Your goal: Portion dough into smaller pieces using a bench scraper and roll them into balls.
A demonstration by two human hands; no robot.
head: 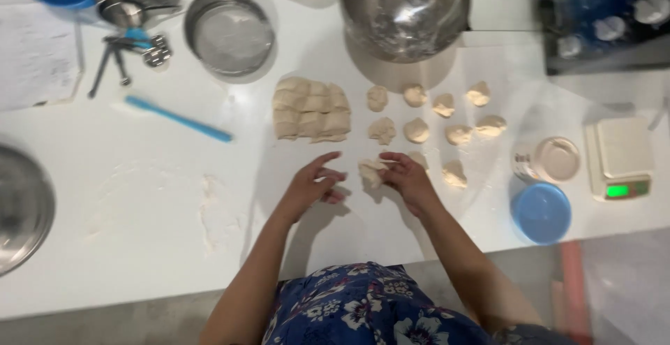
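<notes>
My right hand [410, 177] pinches a soft, lumpy dough piece [370, 172] at frame centre, left hand [314, 184] fingers loosely spread beside it, below the scored dough slab [310, 109].

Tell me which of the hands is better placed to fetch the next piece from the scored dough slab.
Probably the left hand: it looks free and is on the dough slab's side. The right hand grips a dough piece.

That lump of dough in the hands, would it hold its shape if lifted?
Probably not: the dough piece looks soft and irregular, pinched by the right hand. It likely sags and sticks slightly. The rough lumps nearby suggest it won't roll.
</notes>
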